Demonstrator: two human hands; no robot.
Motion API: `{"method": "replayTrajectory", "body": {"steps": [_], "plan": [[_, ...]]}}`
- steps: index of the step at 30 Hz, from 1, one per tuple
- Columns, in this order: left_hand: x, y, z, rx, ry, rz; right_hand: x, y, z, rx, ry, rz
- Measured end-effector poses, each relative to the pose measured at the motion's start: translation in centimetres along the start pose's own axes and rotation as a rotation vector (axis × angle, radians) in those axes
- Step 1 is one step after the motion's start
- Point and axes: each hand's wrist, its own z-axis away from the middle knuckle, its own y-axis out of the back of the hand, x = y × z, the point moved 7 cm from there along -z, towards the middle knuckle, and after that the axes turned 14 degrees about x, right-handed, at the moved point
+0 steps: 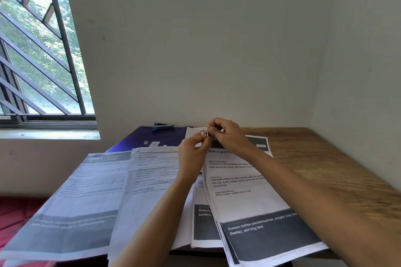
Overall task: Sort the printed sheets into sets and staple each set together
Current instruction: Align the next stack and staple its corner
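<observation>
Left hand [193, 149] and right hand [229, 134] pinch a small dark-and-white item [207, 133] between curled fingertips, above the printed sheets.
The item is too small to identify and is held over the far end of the coffee-task stack [249, 193]. Three overlapping piles fan out with their long axes running from the near edge toward the wall. The kitchen sheet [71, 197] hangs off the counter's left edge, the middle sheet [152, 182] lies beside it, and the coffee-task stack tilts right and passes the near edge. The stapler [163, 126] lies on a purple folder [138, 138] by the wall, well apart from the hands, its long axis along the wall and its blue end toward the window [32, 50]. Bare counter [325, 169] stretches right to the side wall.
</observation>
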Motion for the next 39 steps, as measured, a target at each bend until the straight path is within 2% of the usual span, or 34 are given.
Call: {"method": "replayTrajectory", "body": {"steps": [20, 24, 32, 39], "plan": [[0.8, 0.2, 0.3, 0.027, 0.008, 0.019, 0.2, 0.7, 0.7, 0.059, 0.015, -0.107], [0.3, 0.6, 0.0, 0.085, 0.077, 0.102, 0.8, 1.0, 0.9, 0.127, 0.008, -0.123], [-1.1, -0.2, -0.2, 0.001, 0.335, 0.302, 1.3, 1.3, 1.2, 0.228, 0.029, -0.104], [-1.0, -0.4, 0.0, -0.071, 0.389, 0.369, 0.9, 1.6, 1.4, 0.247, 0.069, -0.103]]}}
